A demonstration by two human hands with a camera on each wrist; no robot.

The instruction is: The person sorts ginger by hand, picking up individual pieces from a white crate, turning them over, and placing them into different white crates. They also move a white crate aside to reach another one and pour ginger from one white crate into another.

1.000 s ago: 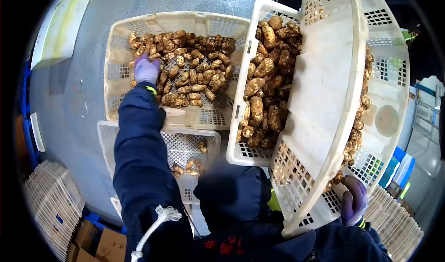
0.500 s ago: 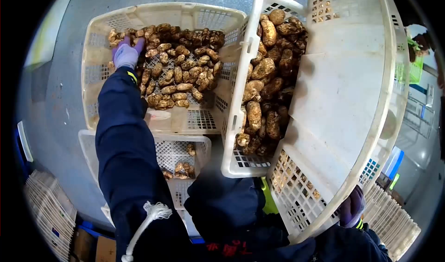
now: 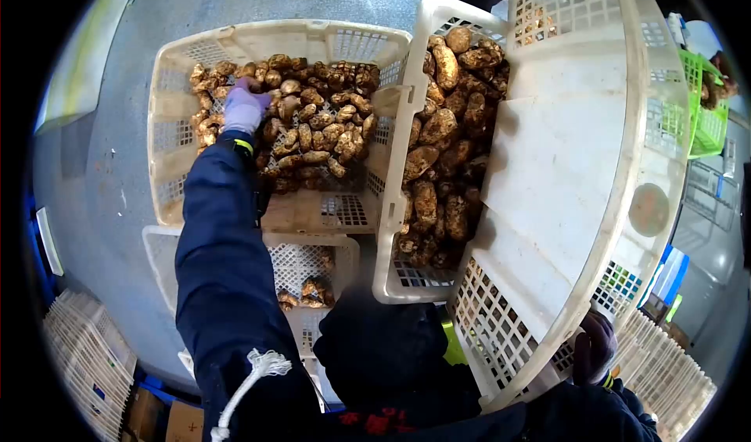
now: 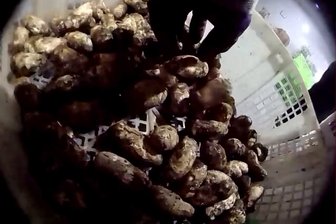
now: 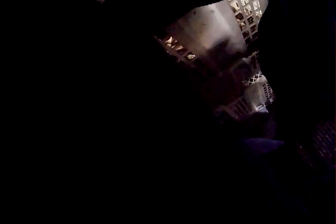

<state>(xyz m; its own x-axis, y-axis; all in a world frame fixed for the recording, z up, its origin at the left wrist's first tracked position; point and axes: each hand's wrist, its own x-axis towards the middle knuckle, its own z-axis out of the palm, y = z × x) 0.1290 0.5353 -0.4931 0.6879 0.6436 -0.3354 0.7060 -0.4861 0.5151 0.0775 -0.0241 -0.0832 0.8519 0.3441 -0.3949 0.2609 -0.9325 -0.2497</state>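
Head view. Rests the left hand (image 3: 244, 107), gloved, on the tubers (image 3: 313, 121) at the upper left of the left crate (image 3: 176, 129), arm stretched up the frame. Grips, with the right hand (image 3: 594, 346) at lower right, the near rim of the tilted crate (image 3: 563, 168), fingers curled round the edge. Leans that crate, long axis running from bottom centre to upper right, over the middle crate (image 3: 391, 285), which is also full of tubers. Puts the pile straight under the left fingertips and well apart from the right hand. Hides most of the low crate (image 3: 289, 262) under the sleeve; cuts off the green crate (image 3: 704, 106) at the right edge.

Left wrist. Points the left hand (image 4: 205, 8) down from the top of the frame, fingers loosely bent, tips among the tubers (image 4: 173, 145). Cannot tell whether any is pinched: dark there.

Right wrist. Nearly black; only a patch of lattice (image 5: 247, 103) at upper right. Cannot make out the hand.
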